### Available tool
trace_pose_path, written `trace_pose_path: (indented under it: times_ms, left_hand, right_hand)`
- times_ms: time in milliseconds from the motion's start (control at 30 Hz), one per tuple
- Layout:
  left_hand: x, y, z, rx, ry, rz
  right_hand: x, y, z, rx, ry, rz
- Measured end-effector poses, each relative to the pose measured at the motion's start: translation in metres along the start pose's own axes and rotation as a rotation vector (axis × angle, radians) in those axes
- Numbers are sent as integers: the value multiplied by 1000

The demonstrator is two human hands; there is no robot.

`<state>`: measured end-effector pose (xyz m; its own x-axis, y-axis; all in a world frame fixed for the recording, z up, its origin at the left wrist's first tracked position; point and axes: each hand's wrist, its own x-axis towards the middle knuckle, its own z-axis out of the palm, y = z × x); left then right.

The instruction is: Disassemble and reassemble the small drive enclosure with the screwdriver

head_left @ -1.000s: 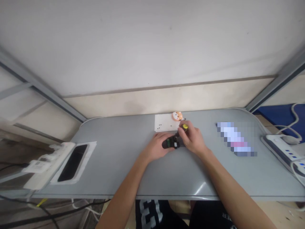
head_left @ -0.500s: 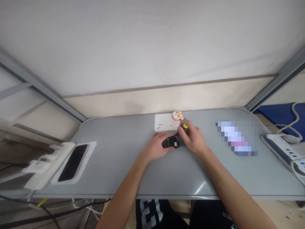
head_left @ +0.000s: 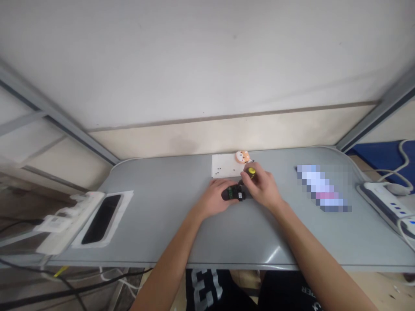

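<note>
My left hand (head_left: 216,198) is wrapped around an opened black computer mouse (head_left: 229,193), with green circuit board showing inside its rounded shell. The mouse rests low over the grey table. In my right hand (head_left: 265,186) is a screwdriver with a black and yellow handle (head_left: 251,172), its butt end tilted up towards me. The screwdriver's tip comes down at the right end of the mouse; the exact contact point is too small to tell. Just beyond my hands lies a white sheet (head_left: 223,160) with several tiny dark screws (head_left: 218,169) on it.
An orange and white animal-faced case (head_left: 243,157) sits on the sheet's far right corner. A dark phone (head_left: 102,218) lies on white paper at left, beside a power strip (head_left: 73,220). To the right are a blurred-out slab (head_left: 320,188) and another power strip (head_left: 385,201).
The whole view has shifted very slightly. Both hands keep their grips, and the mouse and screwdriver stay in nearly the same position.
</note>
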<state>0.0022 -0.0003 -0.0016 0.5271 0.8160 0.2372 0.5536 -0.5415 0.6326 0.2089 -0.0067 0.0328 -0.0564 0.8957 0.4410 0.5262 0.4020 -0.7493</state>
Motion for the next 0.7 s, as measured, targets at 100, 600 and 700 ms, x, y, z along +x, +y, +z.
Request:
trace_pose_path:
  times_ms: [100,600,700]
  left_hand:
    - [0,-1,1,2,2,-2]
    - [0,1,0,-15,-8,-3]
    - [0,0,2,11,5,-10]
  right_hand:
    - [11,-5,3,104,55,-28]
    - [28,-9,38,720,62,188]
    - [31,-9,32,783,25,197]
